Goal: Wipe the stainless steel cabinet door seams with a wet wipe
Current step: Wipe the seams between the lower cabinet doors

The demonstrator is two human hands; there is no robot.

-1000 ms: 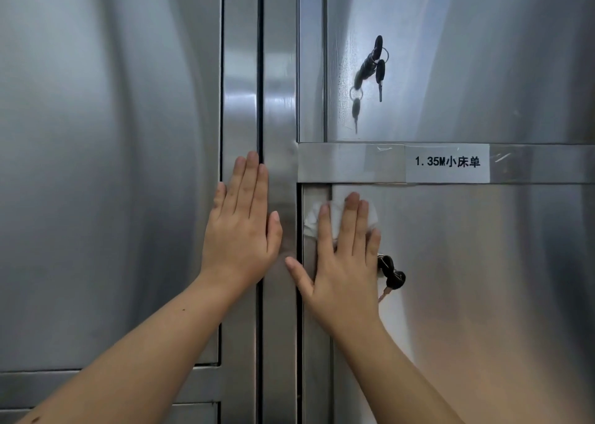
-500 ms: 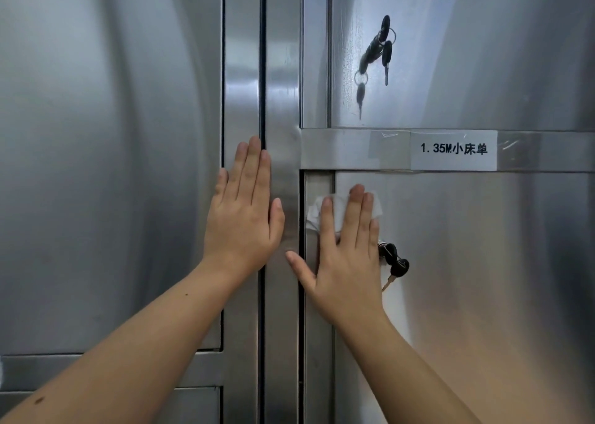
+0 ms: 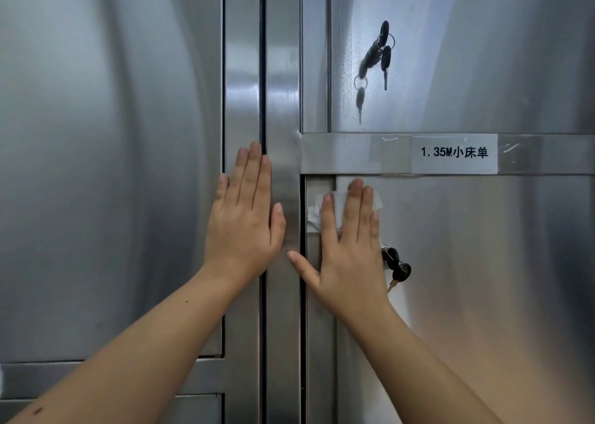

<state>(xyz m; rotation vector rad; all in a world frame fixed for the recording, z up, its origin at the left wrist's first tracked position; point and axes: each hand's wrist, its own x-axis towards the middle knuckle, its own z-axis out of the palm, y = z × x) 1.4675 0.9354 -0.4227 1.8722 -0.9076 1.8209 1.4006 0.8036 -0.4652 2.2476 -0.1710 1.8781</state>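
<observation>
- While flat fingers of the right hand (image 3: 349,256) press the wet wipe (image 3: 338,203) onto the lower right door (image 3: 483,278), it lies beside the seam (image 3: 302,295).
- Left hand (image 3: 244,227) rests open against the left frame (image 3: 241,85), holding nothing.

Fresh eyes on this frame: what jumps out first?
Two flat hands on stainless steel: the left hand lies over the dark vertical seam at centre, and the right hand presses a white wet wipe onto the lower right door's top left corner. Next come the white label on the crossbar above the wipe, the upper keys, and the lower keys beside the right hand.
</observation>
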